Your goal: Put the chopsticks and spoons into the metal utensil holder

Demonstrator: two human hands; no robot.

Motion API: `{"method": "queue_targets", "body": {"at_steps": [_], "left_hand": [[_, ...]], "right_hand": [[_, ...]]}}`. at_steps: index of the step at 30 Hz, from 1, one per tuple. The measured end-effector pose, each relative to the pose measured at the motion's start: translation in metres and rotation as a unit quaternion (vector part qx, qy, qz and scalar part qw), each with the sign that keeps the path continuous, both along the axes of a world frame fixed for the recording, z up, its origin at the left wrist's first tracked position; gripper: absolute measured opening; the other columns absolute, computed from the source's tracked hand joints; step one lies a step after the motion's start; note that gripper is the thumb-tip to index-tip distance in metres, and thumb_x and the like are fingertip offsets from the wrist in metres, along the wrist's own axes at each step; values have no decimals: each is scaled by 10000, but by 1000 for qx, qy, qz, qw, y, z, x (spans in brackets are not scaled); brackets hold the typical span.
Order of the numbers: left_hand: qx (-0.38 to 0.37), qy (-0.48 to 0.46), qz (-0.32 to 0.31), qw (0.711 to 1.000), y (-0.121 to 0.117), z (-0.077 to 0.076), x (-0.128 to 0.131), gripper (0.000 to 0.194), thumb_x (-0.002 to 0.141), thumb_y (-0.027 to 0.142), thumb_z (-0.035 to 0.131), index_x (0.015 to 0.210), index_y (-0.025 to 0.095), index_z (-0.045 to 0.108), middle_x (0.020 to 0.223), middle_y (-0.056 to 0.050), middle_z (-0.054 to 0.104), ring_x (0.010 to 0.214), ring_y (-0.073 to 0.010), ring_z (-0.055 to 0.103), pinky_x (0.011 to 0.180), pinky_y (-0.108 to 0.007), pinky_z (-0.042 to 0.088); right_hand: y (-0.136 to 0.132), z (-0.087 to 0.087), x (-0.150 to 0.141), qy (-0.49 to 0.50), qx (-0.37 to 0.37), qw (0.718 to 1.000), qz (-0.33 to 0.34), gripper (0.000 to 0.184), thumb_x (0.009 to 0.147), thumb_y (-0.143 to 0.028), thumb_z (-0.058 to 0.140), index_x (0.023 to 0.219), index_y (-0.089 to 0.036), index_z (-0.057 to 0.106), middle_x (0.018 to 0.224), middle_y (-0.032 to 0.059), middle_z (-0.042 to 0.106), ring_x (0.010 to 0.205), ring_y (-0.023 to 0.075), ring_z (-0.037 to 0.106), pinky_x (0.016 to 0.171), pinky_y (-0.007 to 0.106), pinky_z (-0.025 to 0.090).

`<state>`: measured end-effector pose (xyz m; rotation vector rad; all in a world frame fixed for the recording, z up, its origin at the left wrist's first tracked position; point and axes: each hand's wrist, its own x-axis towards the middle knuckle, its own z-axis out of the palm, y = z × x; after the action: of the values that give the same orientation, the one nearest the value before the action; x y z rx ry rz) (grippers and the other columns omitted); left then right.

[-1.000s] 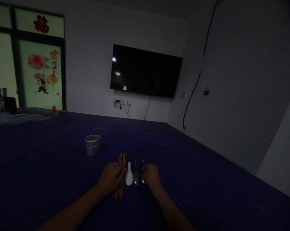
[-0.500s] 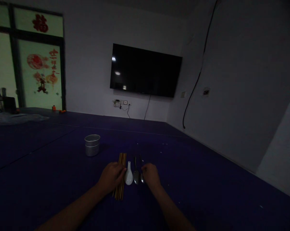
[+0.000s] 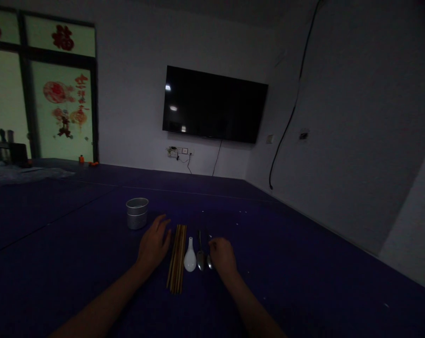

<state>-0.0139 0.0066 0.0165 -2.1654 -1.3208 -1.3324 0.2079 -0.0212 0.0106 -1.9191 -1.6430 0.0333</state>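
Two bare forearms of yours reach over the purple tabletop. Nearest lies a bundle of chopsticks, side by side and pointing away from you. Just right of it are a white spoon, bowl toward you, then a metal spoon, then a second metal spoon, roughly parallel. Your right hand has its fingers curled beside that last spoon, partly covering it; you can't tell from here whether they grip it. Your left hand is open and holds nothing, fingers loosely spread, just left of the chopsticks and apart from them. Beyond that hand, a metal cup stands upright near its fingertips. Farther off, crumpled clear plastic lies at your left, and a dark television hangs on the far wall.
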Motion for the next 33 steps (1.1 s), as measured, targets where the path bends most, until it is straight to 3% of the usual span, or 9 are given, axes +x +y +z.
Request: {"method": "queue_targets", "body": {"at_steps": [3,7,13,17,21,26,33], "left_hand": [[4,-8,94,995,12,5,-18,383,885,220,365,1254,163,455,1358,-151,436,1198,-286,479,884,-402,486],[-43,3,179,983,24,8,-47,464,898,209,320,1352,120,345,1430,-200,344,1110,-325,543,806,-434,509],[-62,4,212,975,35,8,-67,459,898,183,323,1348,110,368,1346,-177,456,1142,-282,520,889,-390,470],[-56,13,216,975,33,9,-67,351,893,204,361,1187,119,533,1132,-150,572,998,-255,591,810,-347,499],[-8,8,182,983,33,7,-67,271,899,253,366,965,149,607,956,-109,608,880,-244,614,743,-340,510],[119,-12,100,988,33,2,-55,271,918,282,352,905,165,596,898,-100,622,846,-224,613,746,-344,519],[204,52,-104,972,5,-8,-7,211,900,168,405,999,174,591,979,-104,655,932,-190,624,785,-292,544]], "right_hand": [[-3,6,-3,-2,4,1000,1,257,868,-187,460,885,-175,717,929,98,707,874,197,652,702,229,406],[-9,11,-9,-6,14,1000,8,268,878,-204,451,947,-199,710,961,74,707,900,190,648,721,230,409],[-14,15,-13,-6,26,1000,14,296,886,-211,425,980,-206,705,1001,68,701,936,185,639,772,240,414],[-16,16,-14,-15,38,999,21,303,888,-214,414,966,-218,706,998,57,701,923,184,640,771,246,420],[-17,16,-14,-19,55,998,18,307,894,-224,404,957,-222,704,948,57,705,903,187,643,764,252,426],[-15,12,-15,-10,106,994,23,318,880,-311,459,1128,-213,633,1039,70,671,965,209,622,813,291,445],[-9,6,-20,-45,228,964,130,832,726,-354,658,1437,-239,242,1392,87,429,1258,278,405,988,438,376]]}}
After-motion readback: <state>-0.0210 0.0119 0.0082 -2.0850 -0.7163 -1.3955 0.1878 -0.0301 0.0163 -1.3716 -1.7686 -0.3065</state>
